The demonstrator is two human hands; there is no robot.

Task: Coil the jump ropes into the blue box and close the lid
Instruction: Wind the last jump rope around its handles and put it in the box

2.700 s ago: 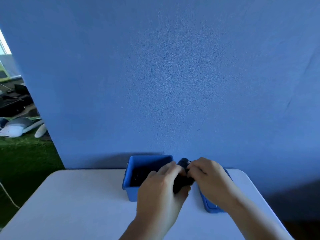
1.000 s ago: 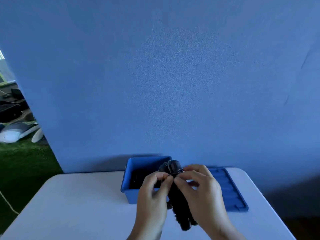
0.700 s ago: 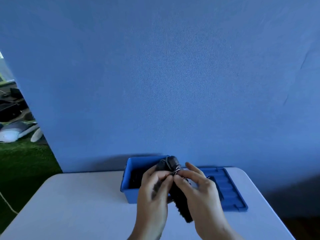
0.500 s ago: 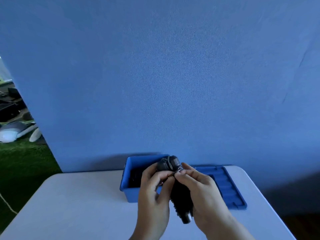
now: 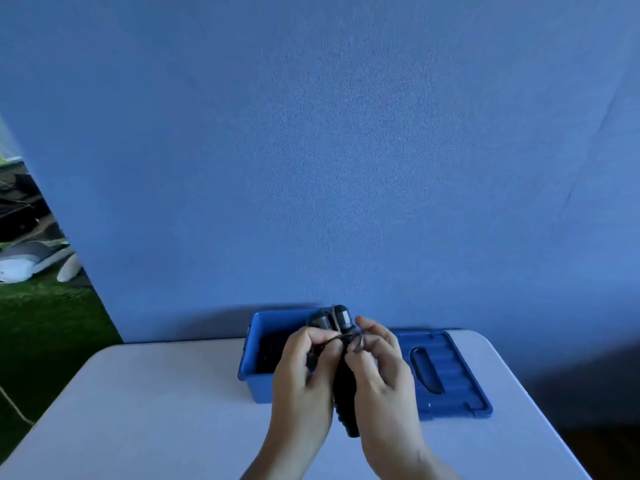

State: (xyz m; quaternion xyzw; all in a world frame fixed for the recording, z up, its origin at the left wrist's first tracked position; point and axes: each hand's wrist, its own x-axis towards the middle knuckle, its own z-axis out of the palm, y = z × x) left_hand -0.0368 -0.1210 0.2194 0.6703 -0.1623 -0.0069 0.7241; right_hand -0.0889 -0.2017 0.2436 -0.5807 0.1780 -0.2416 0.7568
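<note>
Both hands hold one black jump rope (image 5: 344,386) upright above the table, just in front of the blue box (image 5: 258,379). Its two ribbed handles lie side by side, tops near the box's far rim. My left hand (image 5: 301,379) grips the handles from the left. My right hand (image 5: 379,372) holds them from the right and pinches a thin cord wound round their upper part. The box is open, with something dark inside. Its blue lid (image 5: 445,372) lies flat on the table to the right of the box, with a black handle on top.
The white table (image 5: 149,410) ends close behind the box, where a blue cloth backdrop (image 5: 329,150) hangs. At the far left lie green turf (image 5: 41,320) and white items on the floor. The table's right edge drops off just past the lid.
Earlier both hands worked low beside the box. They have since raised the handles upright, and the right hand's fingers keep shifting the thin cord round the handles' top.
</note>
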